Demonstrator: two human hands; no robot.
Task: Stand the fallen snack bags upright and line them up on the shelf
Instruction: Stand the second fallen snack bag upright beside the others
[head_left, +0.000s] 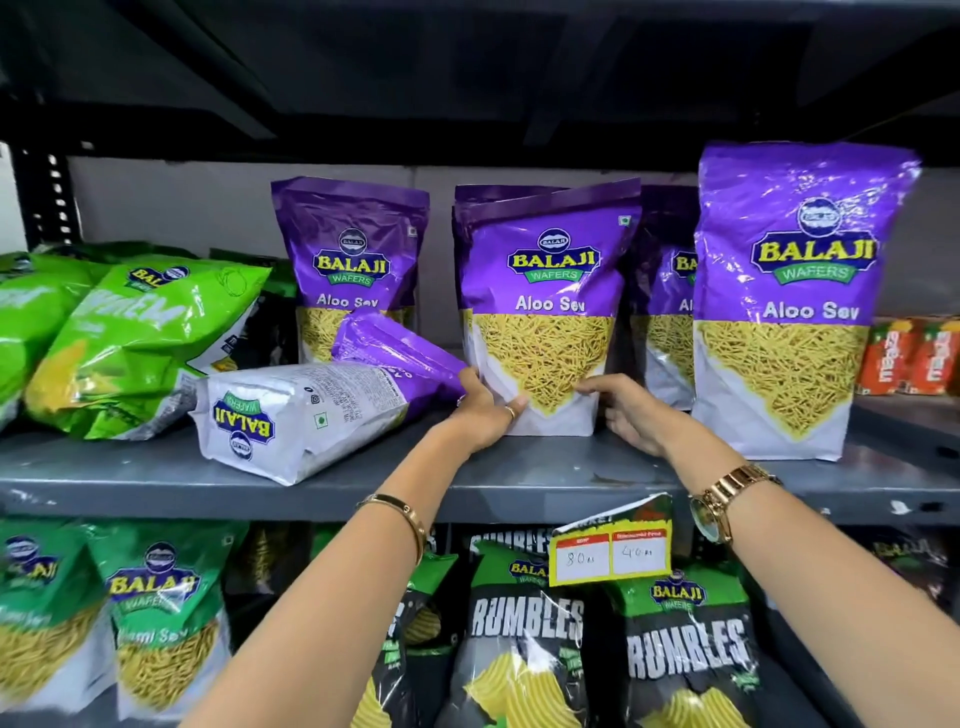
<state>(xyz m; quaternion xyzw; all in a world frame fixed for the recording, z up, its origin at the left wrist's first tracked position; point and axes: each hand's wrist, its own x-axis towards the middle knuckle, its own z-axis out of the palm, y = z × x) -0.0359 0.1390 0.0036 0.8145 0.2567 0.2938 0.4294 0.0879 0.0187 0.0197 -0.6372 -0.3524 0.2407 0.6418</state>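
Two bare forearms reach up from the bottom edge, a thin bangle (400, 512) on the left wrist and a gold watch (719, 501) on the right. Beneath them, on the lower shelf, stand black-and-green Rumbles bags (524, 639) and green Balaji bags (156, 613), with a yellow price tag (610, 551) hanging from the edge of the grey metal shelf (519, 480) above.

On that shelf the left hand (485, 410) and right hand (626, 410) grip the lower corners of the middle Aloo Sev bag (548, 306) — purple, upright, leaning slightly, its base on the shelf. The left thumb lies across the bag's front; the right fingers curl at its lower right edge.

Just left of the left hand, a fallen Aloo Sev bag (291, 415) lies on its side near the shelf's front, its white back showing, its purple top touching the fingers of that hand. At the right stands a tall upright Aloo Sev bag (784, 291), close to the front edge.

Farther back, another upright bag (350, 260) stands behind the fallen one, and one more (662, 291) peeks out between the middle and right bags. Green snack bags (140, 338) slump in a heap at the left — orange packs (906, 358) sit at the far right.
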